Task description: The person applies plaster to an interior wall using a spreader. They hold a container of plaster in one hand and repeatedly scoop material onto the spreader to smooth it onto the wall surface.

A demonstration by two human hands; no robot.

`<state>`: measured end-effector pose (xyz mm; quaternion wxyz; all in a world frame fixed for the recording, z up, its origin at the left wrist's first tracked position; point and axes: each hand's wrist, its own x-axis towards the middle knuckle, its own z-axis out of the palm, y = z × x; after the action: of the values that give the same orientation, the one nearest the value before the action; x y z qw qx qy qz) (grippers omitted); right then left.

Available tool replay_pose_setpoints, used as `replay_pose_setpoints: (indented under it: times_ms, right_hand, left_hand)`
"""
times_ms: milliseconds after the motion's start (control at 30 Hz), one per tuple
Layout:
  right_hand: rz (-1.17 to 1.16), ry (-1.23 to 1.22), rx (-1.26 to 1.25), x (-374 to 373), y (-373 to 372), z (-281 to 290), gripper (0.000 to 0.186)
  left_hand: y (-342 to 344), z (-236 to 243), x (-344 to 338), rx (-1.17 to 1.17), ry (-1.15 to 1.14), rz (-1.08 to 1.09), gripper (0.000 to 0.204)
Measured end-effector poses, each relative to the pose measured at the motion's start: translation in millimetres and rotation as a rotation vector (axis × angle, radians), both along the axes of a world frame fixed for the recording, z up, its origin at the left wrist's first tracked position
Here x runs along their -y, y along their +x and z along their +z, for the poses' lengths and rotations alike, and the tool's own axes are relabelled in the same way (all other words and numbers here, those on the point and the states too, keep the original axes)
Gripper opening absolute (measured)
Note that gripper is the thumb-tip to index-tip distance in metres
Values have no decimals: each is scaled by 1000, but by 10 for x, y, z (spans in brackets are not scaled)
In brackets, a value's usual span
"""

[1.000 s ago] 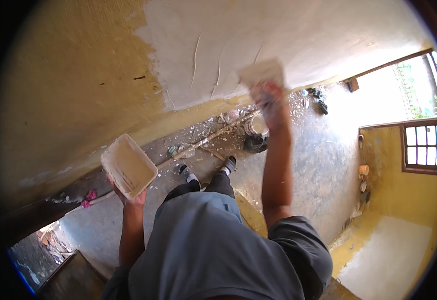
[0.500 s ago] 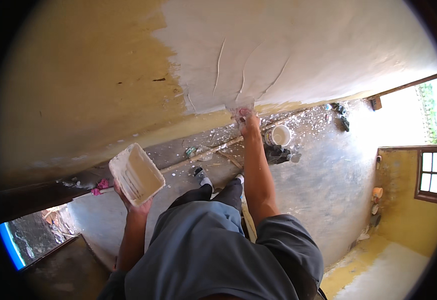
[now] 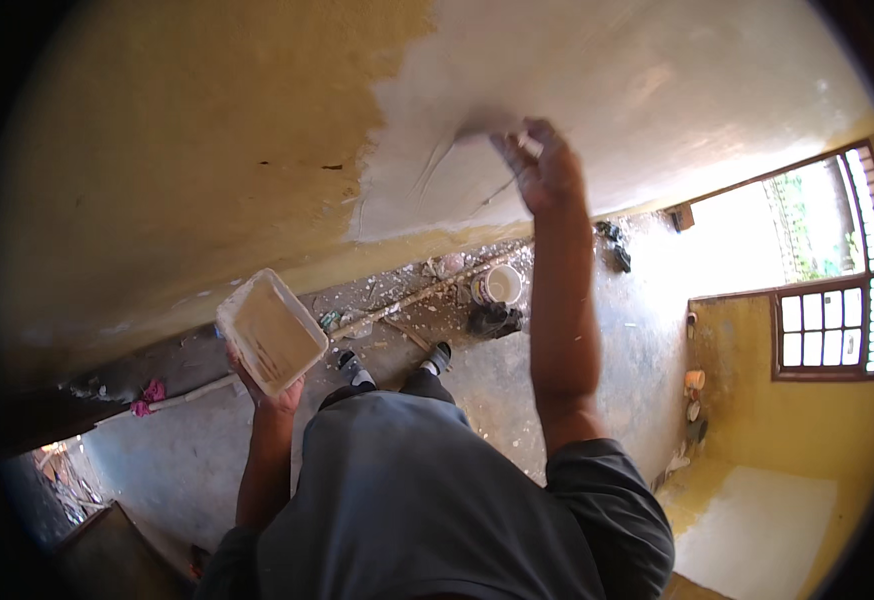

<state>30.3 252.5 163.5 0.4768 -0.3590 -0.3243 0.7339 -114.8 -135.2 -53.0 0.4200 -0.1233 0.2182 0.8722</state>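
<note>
My left hand [image 3: 275,392] grips a white rectangular tub [image 3: 275,335] from its underside and near edge. Off-white putty coats its inner walls and bottom. Up against the wall, my right hand [image 3: 547,170] is closed on a putty scraper [image 3: 482,128], whose blade is smeared by motion. The scraper is at the white-coated part of the wall [image 3: 597,90], where thin raised ridges of putty show below and left of it. Left of a ragged border, the wall is bare yellow-brown [image 3: 207,110] with small dark chips.
A long pole [image 3: 397,315] lies along the wall's foot among white splatters and debris. By it stand a white bucket [image 3: 500,285] and a black plastic bag [image 3: 494,320]. Pink cloth [image 3: 149,396] lies at the left. A barred window [image 3: 822,330] and bright opening are at right.
My right hand has swept the scraper up the wall from its foot, and some putty ridges are smoothed away. The tub stays in my left hand, nearly in place. My view has shifted.
</note>
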Motion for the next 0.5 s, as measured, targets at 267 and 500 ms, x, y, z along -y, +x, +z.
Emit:
replay_pose_setpoints:
  times_ms: [267,500]
  right_hand:
    - [89,492,-80,-12,695,1087,28]
    - [189,119,-114,-214,1564,-1513,18]
  left_hand:
    - [-39,-8,-73,-58,95,-125,75]
    - [215,241,-78,-54,-41,-71,75]
